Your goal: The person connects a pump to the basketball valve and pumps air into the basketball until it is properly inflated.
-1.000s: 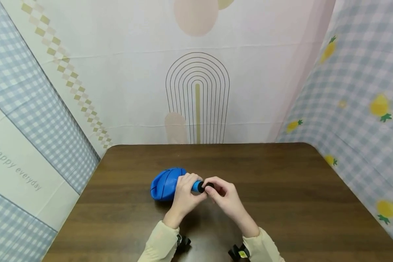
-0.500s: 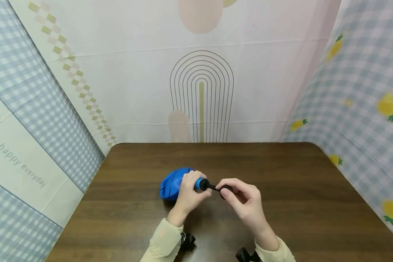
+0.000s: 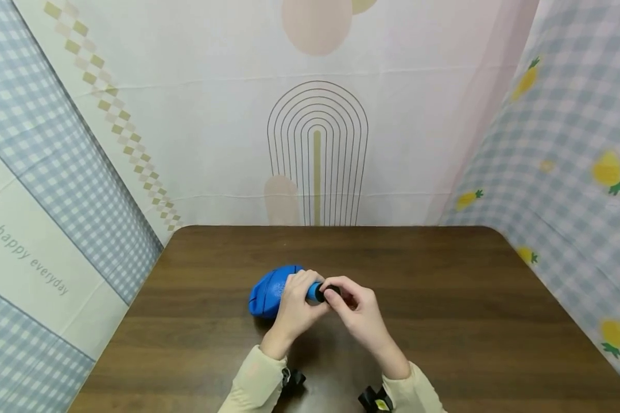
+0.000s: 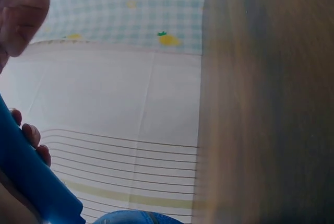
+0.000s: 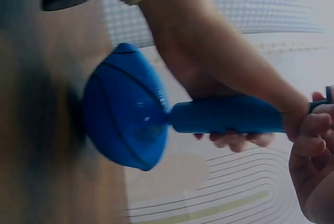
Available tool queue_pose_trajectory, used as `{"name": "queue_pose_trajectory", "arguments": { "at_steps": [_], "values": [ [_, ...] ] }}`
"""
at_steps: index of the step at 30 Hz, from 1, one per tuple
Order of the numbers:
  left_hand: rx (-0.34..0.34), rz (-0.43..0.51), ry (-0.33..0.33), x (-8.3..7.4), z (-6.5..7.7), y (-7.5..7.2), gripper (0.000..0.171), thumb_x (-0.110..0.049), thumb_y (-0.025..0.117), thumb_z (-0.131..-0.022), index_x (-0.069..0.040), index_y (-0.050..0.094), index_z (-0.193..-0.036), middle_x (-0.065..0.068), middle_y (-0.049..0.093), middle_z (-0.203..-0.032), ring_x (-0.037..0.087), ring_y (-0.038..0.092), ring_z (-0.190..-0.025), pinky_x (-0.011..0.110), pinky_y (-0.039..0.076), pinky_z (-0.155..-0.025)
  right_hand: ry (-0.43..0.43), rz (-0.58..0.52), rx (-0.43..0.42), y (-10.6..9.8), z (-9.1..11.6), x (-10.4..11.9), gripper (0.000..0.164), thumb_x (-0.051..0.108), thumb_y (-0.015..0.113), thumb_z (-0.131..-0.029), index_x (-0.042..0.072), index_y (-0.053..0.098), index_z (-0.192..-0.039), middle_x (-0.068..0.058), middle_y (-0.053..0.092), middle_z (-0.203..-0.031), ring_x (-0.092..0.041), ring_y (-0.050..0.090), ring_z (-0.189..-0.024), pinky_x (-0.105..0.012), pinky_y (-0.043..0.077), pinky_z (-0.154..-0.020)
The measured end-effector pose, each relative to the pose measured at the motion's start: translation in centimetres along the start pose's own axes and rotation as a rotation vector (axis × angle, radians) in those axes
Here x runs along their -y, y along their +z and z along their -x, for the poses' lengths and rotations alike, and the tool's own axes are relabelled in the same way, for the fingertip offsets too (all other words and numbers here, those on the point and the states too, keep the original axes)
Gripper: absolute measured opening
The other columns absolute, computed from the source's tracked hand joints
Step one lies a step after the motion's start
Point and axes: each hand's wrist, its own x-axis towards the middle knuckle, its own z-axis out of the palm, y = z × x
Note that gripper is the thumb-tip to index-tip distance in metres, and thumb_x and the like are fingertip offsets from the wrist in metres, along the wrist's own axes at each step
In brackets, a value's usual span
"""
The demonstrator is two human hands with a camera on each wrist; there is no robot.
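A partly deflated blue ball with black seams [image 3: 270,293] sits at the left of the hands in the head view, one side caved in. The right wrist view shows a blue hand pump [image 5: 224,114] with its narrow end meeting the ball [image 5: 128,112]. My left hand [image 3: 297,304] grips the pump's barrel, fingers wrapped round it. With thumb and fingers, my right hand [image 3: 359,312] holds the black pump handle [image 3: 333,290], close against the barrel's black end cap. In the left wrist view the barrel [image 4: 31,172] runs along the left edge.
A dark brown wooden table [image 3: 444,287] lies under the hands. Behind it hangs a pale cloth with an arch print [image 3: 315,155]. Checked cloths [image 3: 558,189] flank both sides. Black wrist-worn devices [image 3: 293,380] sit below the hands.
A second ago the handle was in; half a second ago my right hand had drawn it out to the right, baring the black rod. Now it is back against the barrel. My left hand keeps its grip.
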Motion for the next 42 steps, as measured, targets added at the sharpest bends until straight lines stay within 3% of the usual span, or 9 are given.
{"name": "queue_pose_trajectory", "arguments": {
  "at_steps": [6,11,18,25,28,31,35,39,42],
  "values": [
    [-0.035,0.013,-0.018,0.9,-0.2,-0.4,0.028,-0.036,0.074,-0.078,-0.014,0.061,-0.088,-0.001,0.063,-0.079,0.014,0.054,-0.078,0.035,0.042,-0.079,-0.087,0.027,0.0,-1.9,-0.3,2.9,0.023,-0.009,0.063,-0.085,0.008,0.067,-0.101,0.0,0.048,-0.062,-0.003,0.036,-0.052,-0.017,0.037,-0.046],
    [-0.024,0.005,-0.05,1.5,-0.2,-1.1,0.027,-0.033,0.075,-0.076,-0.013,0.062,-0.089,0.0,0.063,-0.08,0.014,0.054,-0.081,0.038,0.041,-0.082,-0.167,-0.024,-0.003,-2.8,-0.2,4.4,0.025,-0.012,0.062,-0.085,0.005,0.065,-0.102,0.0,0.052,-0.067,-0.005,0.04,-0.054,-0.017,0.04,-0.047],
    [0.016,-0.065,-0.089,1.1,-0.4,-1.4,0.025,-0.028,0.077,-0.075,-0.014,0.062,-0.09,0.0,0.063,-0.082,0.016,0.054,-0.082,0.041,0.041,-0.084,-0.027,-0.144,0.04,-1.0,0.0,0.7,0.02,-0.009,0.05,-0.093,0.0,0.057,-0.109,-0.008,0.047,-0.064,-0.014,0.044,-0.052,-0.025,0.042,-0.046],
    [0.077,-0.101,-0.045,1.2,-0.2,-1.1,0.031,-0.034,0.082,-0.074,-0.016,0.063,-0.09,-0.002,0.065,-0.085,0.015,0.054,-0.086,0.041,0.039,-0.088,0.112,-0.204,0.12,0.2,0.2,-1.9,0.011,0.0,0.051,-0.096,-0.001,0.056,-0.106,-0.013,0.047,-0.065,-0.015,0.044,-0.052,-0.025,0.041,-0.047],
    [0.086,-0.1,-0.037,1.3,-0.3,-1.2,0.031,-0.035,0.082,-0.073,-0.017,0.063,-0.089,-0.002,0.064,-0.085,0.015,0.054,-0.086,0.041,0.039,-0.089,0.13,-0.17,0.142,-0.2,-0.1,-1.3,0.011,0.001,0.055,-0.095,0.0,0.059,-0.105,-0.013,0.05,-0.067,-0.01,0.046,-0.054,-0.025,0.043,-0.05],
    [0.093,-0.065,-0.033,1.5,-0.5,-1.4,0.029,-0.034,0.08,-0.075,-0.017,0.062,-0.09,-0.002,0.065,-0.086,0.015,0.054,-0.086,0.041,0.04,-0.089,0.096,-0.07,0.138,-1.0,-0.4,0.5,0.014,0.002,0.06,-0.092,0.004,0.062,-0.105,-0.01,0.055,-0.069,-0.003,0.047,-0.057,-0.024,0.045,-0.05],
    [0.053,-0.043,-0.063,1.9,-0.5,-1.8,0.024,-0.027,0.077,-0.074,-0.016,0.061,-0.089,-0.002,0.064,-0.084,0.015,0.054,-0.085,0.043,0.041,-0.089,0.033,0.014,0.102,-2.7,-0.2,3.4,0.019,-0.002,0.064,-0.088,0.01,0.064,-0.103,-0.002,0.057,-0.069,0.001,0.048,-0.059,-0.022,0.045,-0.051],
    [0.041,-0.03,-0.084,1.9,-0.4,-1.9,0.024,-0.027,0.075,-0.073,-0.016,0.061,-0.09,-0.002,0.064,-0.084,0.015,0.055,-0.087,0.042,0.041,-0.09,0.011,-0.015,0.085,-3.7,0.0,4.8,0.022,-0.007,0.062,-0.087,0.011,0.063,-0.101,-0.001,0.054,-0.066,-0.007,0.048,-0.055,-0.023,0.045,-0.05],
    [0.044,-0.016,-0.082,1.5,-0.4,-1.9,0.024,-0.027,0.076,-0.074,-0.015,0.062,-0.09,-0.001,0.065,-0.085,0.016,0.055,-0.086,0.041,0.04,-0.088,0.041,-0.087,0.098,-3.2,-0.1,3.9,0.017,-0.005,0.06,-0.089,0.008,0.061,-0.101,-0.004,0.051,-0.065,-0.013,0.047,-0.053,-0.024,0.044,-0.048]
  ]
}}
